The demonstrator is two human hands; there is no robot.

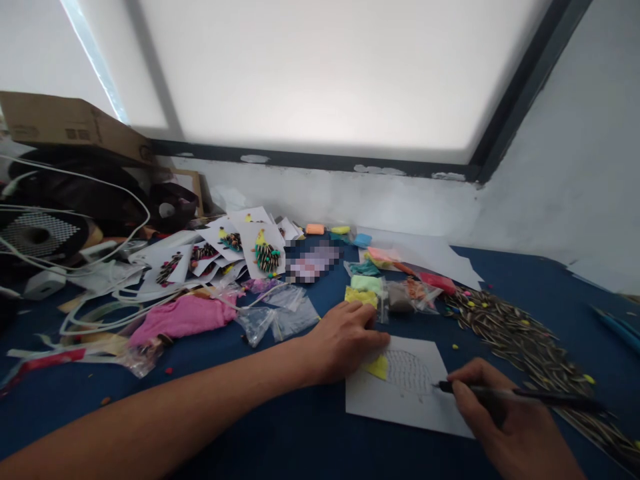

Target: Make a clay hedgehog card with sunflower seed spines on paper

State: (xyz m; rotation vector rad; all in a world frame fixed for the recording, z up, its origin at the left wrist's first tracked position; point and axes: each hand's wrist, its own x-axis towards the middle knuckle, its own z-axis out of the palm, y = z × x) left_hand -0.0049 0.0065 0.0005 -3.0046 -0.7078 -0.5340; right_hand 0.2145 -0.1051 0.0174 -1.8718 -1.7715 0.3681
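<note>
A white card (400, 410) lies on the blue table in front of me, turned slightly. On it is a drawn rounded outline filled with rows of short pen marks (410, 373), with a flat yellow clay patch (379, 367) at its left end. My left hand (345, 340) rests on the card's upper left corner, fingers spread and partly over the yellow patch; a bag of yellow clay (361, 295) lies just beyond its fingertips. My right hand (500, 413) grips a black pen (530, 395), its tip at the right edge of the drawing.
Sunflower seeds (520, 333) are heaped along the right. Small bags of coloured clay, including a brown one (400, 297), lie behind the card. Further left are finished seed-covered cards (260, 250), a pink cloth (185, 317), white cables (100, 293) and a cardboard box (75, 127).
</note>
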